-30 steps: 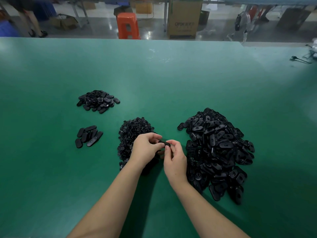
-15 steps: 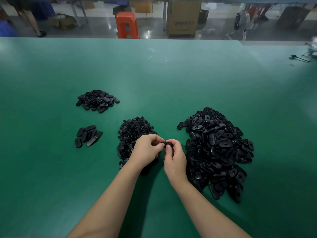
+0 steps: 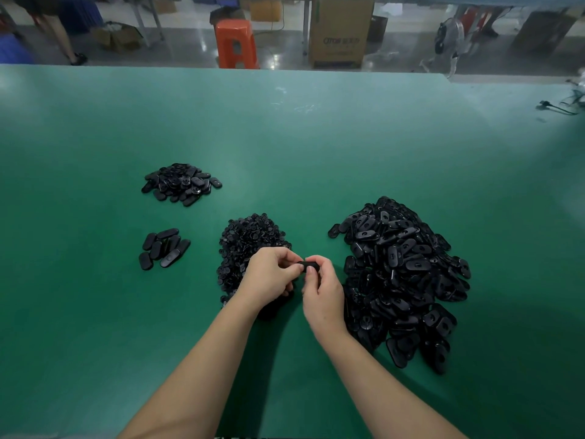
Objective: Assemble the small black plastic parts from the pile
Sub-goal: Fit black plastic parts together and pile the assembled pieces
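My left hand and my right hand meet over the green table, both pinching one small black oval part between thumbs and fingertips. A big pile of black oval shells lies just right of my right hand. Partly under my left hand sits a pile of small round black pieces. Whether a round piece is in the held part is hidden by my fingers.
A small heap of black oval parts lies at the far left, and a row of several oval parts sits nearer. Black cables lie at the right edge. Beyond the table stand an orange stool and a cardboard box.
My hands have stayed together on the black part, with only slight finger shifts. The piles have not moved.
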The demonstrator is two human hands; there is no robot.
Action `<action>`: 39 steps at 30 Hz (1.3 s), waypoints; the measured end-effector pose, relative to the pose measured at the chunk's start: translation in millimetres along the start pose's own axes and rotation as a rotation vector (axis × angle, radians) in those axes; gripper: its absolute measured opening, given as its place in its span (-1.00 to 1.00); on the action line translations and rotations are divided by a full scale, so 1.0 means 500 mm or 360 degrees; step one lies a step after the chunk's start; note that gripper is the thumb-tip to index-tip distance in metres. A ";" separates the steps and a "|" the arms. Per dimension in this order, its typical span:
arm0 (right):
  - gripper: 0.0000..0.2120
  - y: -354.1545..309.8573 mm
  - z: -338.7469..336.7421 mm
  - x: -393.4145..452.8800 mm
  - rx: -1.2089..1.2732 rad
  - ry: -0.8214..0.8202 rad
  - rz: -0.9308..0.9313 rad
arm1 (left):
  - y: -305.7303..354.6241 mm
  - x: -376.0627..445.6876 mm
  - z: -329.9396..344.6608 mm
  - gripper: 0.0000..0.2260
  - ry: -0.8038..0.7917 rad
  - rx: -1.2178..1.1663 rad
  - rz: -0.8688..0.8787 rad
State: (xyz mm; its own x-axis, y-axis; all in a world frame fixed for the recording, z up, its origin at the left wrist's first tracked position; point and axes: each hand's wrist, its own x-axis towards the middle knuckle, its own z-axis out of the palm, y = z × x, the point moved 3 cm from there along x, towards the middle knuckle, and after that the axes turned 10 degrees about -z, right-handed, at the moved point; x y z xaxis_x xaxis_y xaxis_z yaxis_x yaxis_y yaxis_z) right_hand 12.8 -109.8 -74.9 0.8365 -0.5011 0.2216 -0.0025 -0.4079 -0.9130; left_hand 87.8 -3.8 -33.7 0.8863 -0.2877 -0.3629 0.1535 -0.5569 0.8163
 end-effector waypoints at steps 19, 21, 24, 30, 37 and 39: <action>-0.89 -0.007 -0.006 0.001 0.0003 0.0027 0.0010 | 0.003 -0.007 0.010 -0.93 0.0062 0.0040 -0.0020; -0.90 -0.008 -0.006 0.000 0.0000 0.0020 0.0000 | 0.002 -0.007 0.007 -0.92 0.0046 0.0086 0.0006; -0.92 -0.008 -0.005 0.000 -0.0003 0.0015 0.0006 | -0.001 -0.008 0.003 -0.91 0.0029 0.0157 0.0037; -0.90 -0.006 -0.003 0.000 0.0004 -0.0004 -0.0005 | -0.003 -0.011 0.002 -0.93 0.0047 0.0113 0.0079; -0.80 -0.004 0.001 -0.001 0.0048 -0.0013 0.0017 | 0.002 -0.011 -0.009 -0.92 0.0099 0.0470 0.0344; -0.81 -0.005 0.003 -0.001 0.0029 -0.0013 0.0003 | -0.005 -0.007 -0.032 -0.94 0.0270 0.0468 0.0380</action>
State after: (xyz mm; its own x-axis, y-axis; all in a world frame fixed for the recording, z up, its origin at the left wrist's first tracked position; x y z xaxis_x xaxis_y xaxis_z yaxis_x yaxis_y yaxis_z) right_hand 13.2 -107.3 -73.3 0.8410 -0.4956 0.2170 0.0056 -0.3930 -0.9195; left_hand 91.1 10.8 -27.2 0.9451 -0.3169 -0.0799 -0.1746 -0.6962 0.6963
